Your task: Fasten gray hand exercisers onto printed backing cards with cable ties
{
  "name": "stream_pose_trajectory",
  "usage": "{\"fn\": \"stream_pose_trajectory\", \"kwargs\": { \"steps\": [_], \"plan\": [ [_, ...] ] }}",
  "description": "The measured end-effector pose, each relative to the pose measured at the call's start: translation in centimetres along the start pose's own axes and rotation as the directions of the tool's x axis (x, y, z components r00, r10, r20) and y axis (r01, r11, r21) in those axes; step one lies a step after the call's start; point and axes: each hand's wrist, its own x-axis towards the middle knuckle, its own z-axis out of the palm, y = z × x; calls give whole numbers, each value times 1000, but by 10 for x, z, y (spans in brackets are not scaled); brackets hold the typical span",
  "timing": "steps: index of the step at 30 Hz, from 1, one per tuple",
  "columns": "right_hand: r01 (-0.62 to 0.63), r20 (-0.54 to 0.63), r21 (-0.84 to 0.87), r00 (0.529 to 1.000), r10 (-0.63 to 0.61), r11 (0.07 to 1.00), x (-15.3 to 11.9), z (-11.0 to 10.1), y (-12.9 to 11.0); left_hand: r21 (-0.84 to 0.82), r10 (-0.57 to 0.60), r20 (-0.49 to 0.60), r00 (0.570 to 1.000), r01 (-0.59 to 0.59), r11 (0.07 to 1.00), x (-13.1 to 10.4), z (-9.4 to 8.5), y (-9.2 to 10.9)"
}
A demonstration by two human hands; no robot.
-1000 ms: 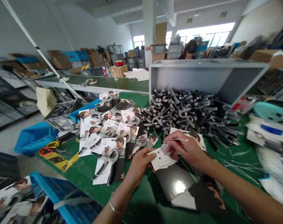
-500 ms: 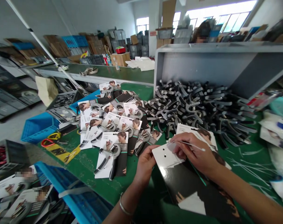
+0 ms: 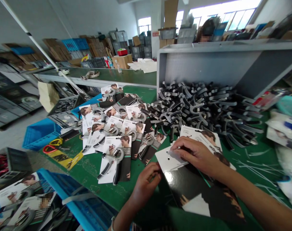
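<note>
Head view. Dark card [image 3: 181, 183] with white top strip seen over the near part of the green desk [image 3: 88, 175], laid slantwise, punched end away from the body; presumably angled so that the hole [image 3: 168, 158] can be reached from both sides. Right hand [image 3: 200, 157] laid over the card's far end, palm down, wrist low, fingers bent and bunched beside the hole; whether anything is pinched there cannot be told. Left hand [image 3: 146, 184] set apart from the right, at the card's left edge, fingers loosely curled; contact is hidden behind the edge and cannot be confirmed. Loose spring grips [image 3: 196, 106] heaped before a tipped grey crate [image 3: 198, 65], probably for easy picking. Carded grips [image 3: 114, 160] overlapped on the left, possibly so that working room is left. White ties [image 3: 256, 170] scattered right.
</note>
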Motion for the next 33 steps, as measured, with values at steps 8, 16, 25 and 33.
{"fn": "stream_pose_trajectory", "kwargs": {
  "steps": [8, 16, 25, 33],
  "plan": [
    [-18, 96, -116, 995, 29, 993, 12, -2, -5, 227, 161, -207, 965, -112, 967, 5, 13, 8],
    [-27, 46, -210, 998, 38, 977, 20, 10, -6, -141, -51, -273, 961, 13, 990, 34, 48, 6],
    [86, 115, -159, 991, -68, 983, 11, 3, -6, -342, -174, -275, 945, 73, 937, 30, 44, 15],
    [177, 201, -244, 971, -129, 954, 7, 5, -3, -508, -178, -82, 981, 112, 854, 23, 17, 26]
  ]
}}
